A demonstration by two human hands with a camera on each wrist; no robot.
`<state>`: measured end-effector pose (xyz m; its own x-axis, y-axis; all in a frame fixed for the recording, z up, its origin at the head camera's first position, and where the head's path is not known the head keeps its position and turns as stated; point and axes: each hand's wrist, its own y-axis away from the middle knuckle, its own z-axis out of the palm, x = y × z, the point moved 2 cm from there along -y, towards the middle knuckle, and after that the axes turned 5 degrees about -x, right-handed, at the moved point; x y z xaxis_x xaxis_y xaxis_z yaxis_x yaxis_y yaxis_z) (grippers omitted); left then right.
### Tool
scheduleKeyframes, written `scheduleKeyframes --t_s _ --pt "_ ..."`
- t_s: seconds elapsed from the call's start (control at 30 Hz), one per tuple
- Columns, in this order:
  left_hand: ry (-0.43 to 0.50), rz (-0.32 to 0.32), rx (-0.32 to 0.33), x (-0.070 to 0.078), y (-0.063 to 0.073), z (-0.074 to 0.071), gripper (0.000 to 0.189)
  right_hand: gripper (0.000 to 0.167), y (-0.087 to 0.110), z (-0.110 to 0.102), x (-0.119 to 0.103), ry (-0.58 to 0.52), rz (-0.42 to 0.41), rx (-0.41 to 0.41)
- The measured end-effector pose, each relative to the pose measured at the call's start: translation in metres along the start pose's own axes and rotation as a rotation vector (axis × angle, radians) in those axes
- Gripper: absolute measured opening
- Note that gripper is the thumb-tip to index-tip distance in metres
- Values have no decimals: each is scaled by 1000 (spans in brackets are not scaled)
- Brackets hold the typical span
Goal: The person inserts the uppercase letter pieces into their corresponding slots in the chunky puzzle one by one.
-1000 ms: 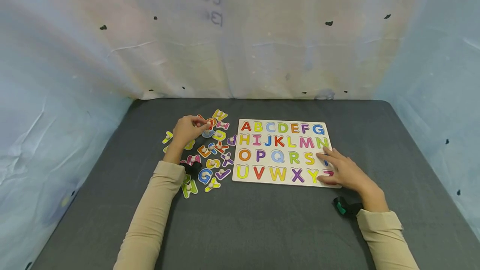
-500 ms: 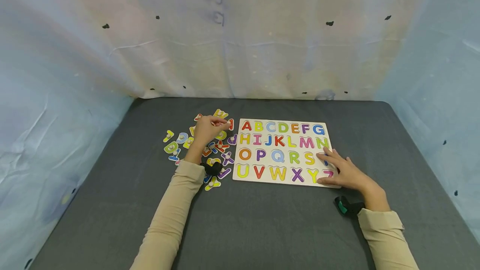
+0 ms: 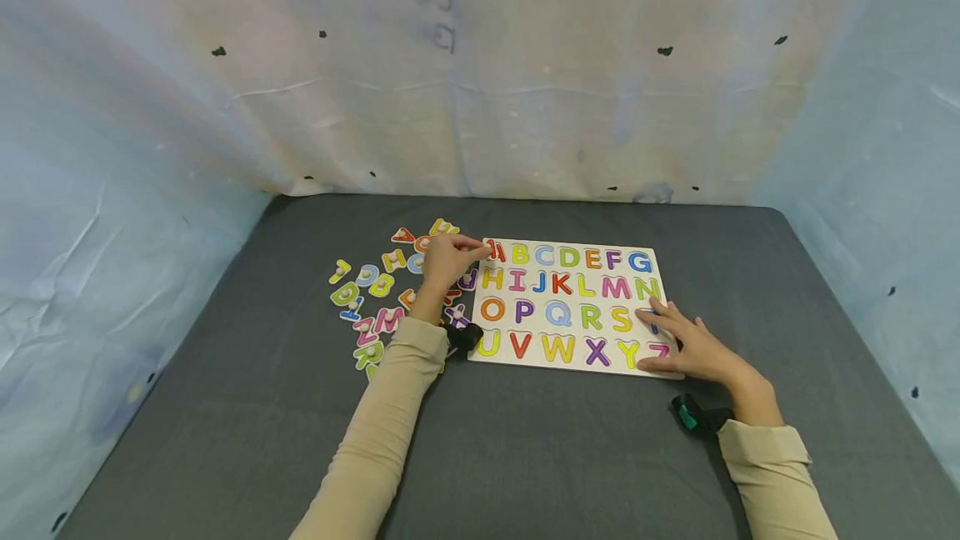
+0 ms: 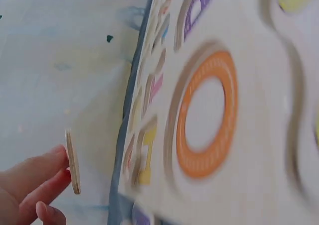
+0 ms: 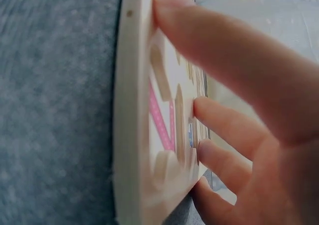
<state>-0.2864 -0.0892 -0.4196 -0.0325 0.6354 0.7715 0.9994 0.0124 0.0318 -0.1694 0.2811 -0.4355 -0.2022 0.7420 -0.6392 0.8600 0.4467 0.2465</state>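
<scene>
Fingertips of the left hand (image 3: 447,261) pinch a red letter piece (image 4: 73,164) over the far left corner of the wooden alphabet board (image 3: 540,328), by its red A recess. The left wrist view shows this piece edge-on, standing off the board's face; which letter it is cannot be told. The right hand (image 3: 693,347) has its fingers and thumb spread apart, touching the board along its right edge, near the pink Z recess (image 3: 658,349). The board lies flat on a dark grey tabletop (image 3: 525,440), towards its far edge. Off the board's left edge lie scattered knobbed letters, among them a pink M piece (image 3: 388,320), a green R piece (image 3: 368,354) and, closest to the tabletop's far edge, a yellow W piece (image 3: 440,226).
</scene>
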Motion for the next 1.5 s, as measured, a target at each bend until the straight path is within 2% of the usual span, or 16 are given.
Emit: scheduleKeyframes --t_s 0.2,0.4,0.7,1.03,1.3,1.5 --pt "19 -112 -16 1 -9 16 28 86 0 0 0 -8 13 -12" --pt "-23 -192 5 2 -13 23 25 87 -2 1 1 0 23 -26" --pt "-71 -255 32 4 -18 27 22 88 -3 0 1 -6 27 -31" --pt "-77 -249 63 6 -19 33 22 87 -1 0 2 -20 24 -23" --pt "-112 -260 6 7 -20 33 21 87 0 0 3 -18 16 -19" --pt "-57 -238 8 9 -16 30 21 87 1 0 3 -23 15 -20"
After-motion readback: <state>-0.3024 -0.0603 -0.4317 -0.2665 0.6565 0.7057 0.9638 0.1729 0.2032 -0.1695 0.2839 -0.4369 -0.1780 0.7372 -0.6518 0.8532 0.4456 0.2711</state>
